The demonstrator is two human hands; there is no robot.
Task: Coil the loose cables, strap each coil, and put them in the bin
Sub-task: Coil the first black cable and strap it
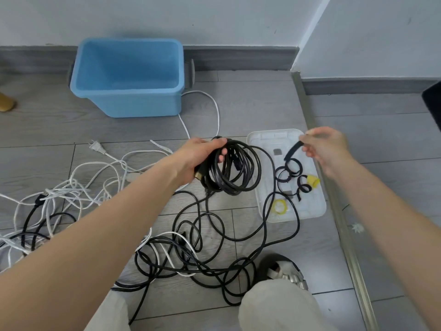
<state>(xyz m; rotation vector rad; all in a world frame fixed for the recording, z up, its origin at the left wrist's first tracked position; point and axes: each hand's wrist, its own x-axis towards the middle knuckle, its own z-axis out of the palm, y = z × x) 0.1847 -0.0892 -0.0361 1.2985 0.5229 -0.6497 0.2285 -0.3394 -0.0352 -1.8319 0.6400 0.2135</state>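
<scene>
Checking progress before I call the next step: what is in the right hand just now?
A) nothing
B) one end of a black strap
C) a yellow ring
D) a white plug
B: the right hand pinches the end of a black strap above the white tray, while the left hand grips the black coil.

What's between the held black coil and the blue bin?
Nothing visible. The left hand holds the black coil above bare floor; the blue bin stands open beyond it. One white cable loops on the floor beside the bin.
</scene>
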